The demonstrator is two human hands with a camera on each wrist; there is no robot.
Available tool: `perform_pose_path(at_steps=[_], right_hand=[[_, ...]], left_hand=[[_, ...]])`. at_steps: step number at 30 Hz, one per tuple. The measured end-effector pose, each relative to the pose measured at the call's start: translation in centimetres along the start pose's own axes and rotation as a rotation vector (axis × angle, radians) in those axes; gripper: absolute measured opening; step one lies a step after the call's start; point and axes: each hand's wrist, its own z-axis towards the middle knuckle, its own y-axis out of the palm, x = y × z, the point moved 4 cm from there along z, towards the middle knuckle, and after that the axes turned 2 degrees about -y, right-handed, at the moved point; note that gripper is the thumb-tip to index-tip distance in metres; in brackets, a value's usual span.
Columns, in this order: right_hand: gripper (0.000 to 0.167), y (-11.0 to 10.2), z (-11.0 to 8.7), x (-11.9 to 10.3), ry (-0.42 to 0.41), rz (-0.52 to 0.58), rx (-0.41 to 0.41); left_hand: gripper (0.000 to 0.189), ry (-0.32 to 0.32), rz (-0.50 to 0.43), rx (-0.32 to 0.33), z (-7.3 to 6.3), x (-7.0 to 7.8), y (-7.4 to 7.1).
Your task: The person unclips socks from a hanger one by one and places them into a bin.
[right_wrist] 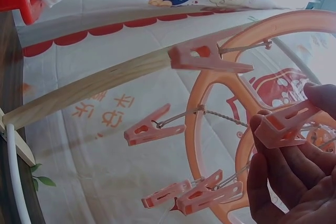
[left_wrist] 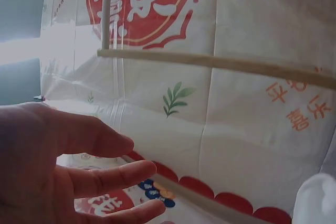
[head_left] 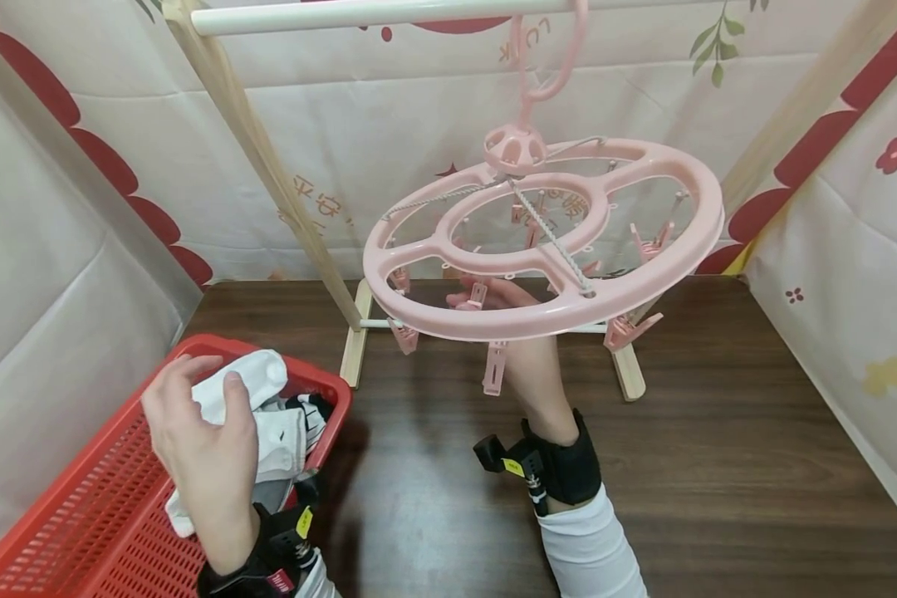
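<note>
My left hand (head_left: 205,448) hovers over the red basket (head_left: 341,407), fingers spread and slightly bent, with nothing in its grasp. Below it lie white socks (head_left: 262,374) and a dark striped piece (head_left: 316,419). My right hand (head_left: 510,295) reaches up under the round pink drying hanger (head_left: 650,274), partly hidden by its ring. In the right wrist view, thumb and fingers pinch a pink clothespin (right_wrist: 283,127) that hangs from the hanger. Other clothespins (right_wrist: 202,56) dangle around the ring, their jaws shut. The left wrist view shows my left fingers (left_wrist: 113,179) apart from everything.
The hanger's hook (head_left: 568,62) hangs from a white rod (head_left: 374,12) on a wooden stand (head_left: 257,158). The stand's feet (head_left: 355,353) rest on a dark wooden table (head_left: 433,482). Printed white cloth (head_left: 67,249) encloses the back and both sides.
</note>
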Motion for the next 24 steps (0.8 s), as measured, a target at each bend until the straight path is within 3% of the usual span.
perform_pose_path(at_steps=[6,11,16,24], right_hand=[[0.036,0.1,0.2,0.1,0.024,0.009,-0.042],[0.043,0.0,0.0,0.6,0.121,-0.069,-0.072],[0.046,-0.1,-0.4,1.3,0.224,-0.156,-0.098],[0.064,0.1,-1.2,2.2,0.164,-0.411,-0.355]], left_hand=[[0.021,0.058,-0.043,-0.103,-0.5,1.3,1.6],[0.017,0.108,-0.057,-0.180,-1.2,2.3,3.0],[0.017,0.119,-0.045,-0.218,-1.4,2.6,3.7],[0.018,0.127,-0.027,-0.264,-1.5,2.7,4.7]])
